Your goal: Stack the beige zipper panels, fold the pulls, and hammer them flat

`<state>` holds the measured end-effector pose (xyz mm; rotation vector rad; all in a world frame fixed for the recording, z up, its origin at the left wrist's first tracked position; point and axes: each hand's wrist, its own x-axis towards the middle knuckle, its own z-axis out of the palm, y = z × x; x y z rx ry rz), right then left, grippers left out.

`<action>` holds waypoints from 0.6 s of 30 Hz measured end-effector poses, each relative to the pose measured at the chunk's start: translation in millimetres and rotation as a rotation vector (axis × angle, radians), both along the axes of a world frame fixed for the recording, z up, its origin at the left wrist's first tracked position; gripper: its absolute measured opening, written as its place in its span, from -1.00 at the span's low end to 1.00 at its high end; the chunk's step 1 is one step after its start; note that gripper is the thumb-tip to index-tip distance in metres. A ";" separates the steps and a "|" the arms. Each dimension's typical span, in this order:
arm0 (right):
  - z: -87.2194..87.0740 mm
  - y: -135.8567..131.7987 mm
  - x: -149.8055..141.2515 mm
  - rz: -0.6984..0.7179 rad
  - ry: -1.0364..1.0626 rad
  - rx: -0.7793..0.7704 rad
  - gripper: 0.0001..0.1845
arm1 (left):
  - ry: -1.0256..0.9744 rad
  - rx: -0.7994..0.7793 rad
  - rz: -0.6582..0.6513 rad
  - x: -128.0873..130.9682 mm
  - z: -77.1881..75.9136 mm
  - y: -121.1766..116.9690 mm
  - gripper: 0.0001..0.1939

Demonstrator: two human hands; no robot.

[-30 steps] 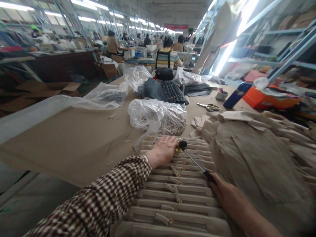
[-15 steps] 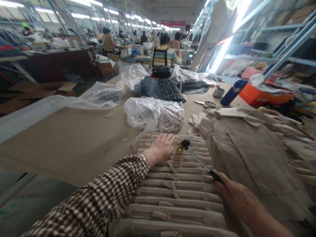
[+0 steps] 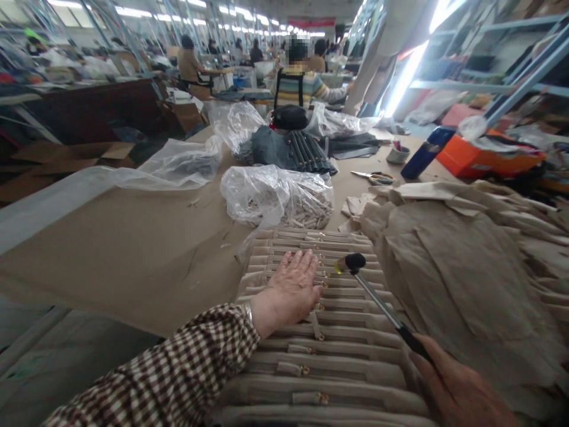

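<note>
Overlapping beige fabric pieces with zippers (image 3: 347,337) lie in a long row in front of me, each showing a brass-coloured zipper pull and a fabric tab. My left hand (image 3: 291,290) rests flat on the row, fingers stretched out toward the pulls. In my right hand (image 3: 448,379) is the black grip of a small mallet (image 3: 377,302) with a metal shaft. Its head, black at one end and yellowish at the other, is over the row, right of my left fingertips. Whether it touches the fabric I cannot tell.
Behind the row sits a clear plastic bag (image 3: 275,193) of small beige pieces. Beige cloth (image 3: 471,273) is heaped at the right. Farther back are scissors (image 3: 376,177), a blue case (image 3: 429,153), an orange box (image 3: 489,155) and dark zippered pieces (image 3: 293,148). People sit in the background.
My left hand has slid nearer to me along the row, still flat. The mallet and my right hand have shifted right, and my right hand is also lower in view.
</note>
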<state>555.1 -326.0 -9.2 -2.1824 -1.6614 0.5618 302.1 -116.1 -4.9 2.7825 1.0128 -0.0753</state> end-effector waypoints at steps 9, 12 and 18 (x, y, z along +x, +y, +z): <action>1.4 40.8 -5.2 0.008 -0.040 0.003 -0.59 | -0.035 0.060 0.009 6.9 -6.0 16.7 -0.36; -1.7 43.6 -4.5 0.004 -0.068 -0.024 -0.60 | -0.026 0.059 0.020 2.8 -6.1 11.3 -0.38; 11.1 45.7 -9.5 0.030 0.003 0.094 -0.61 | -0.012 0.052 0.022 0.6 -5.8 9.7 -0.39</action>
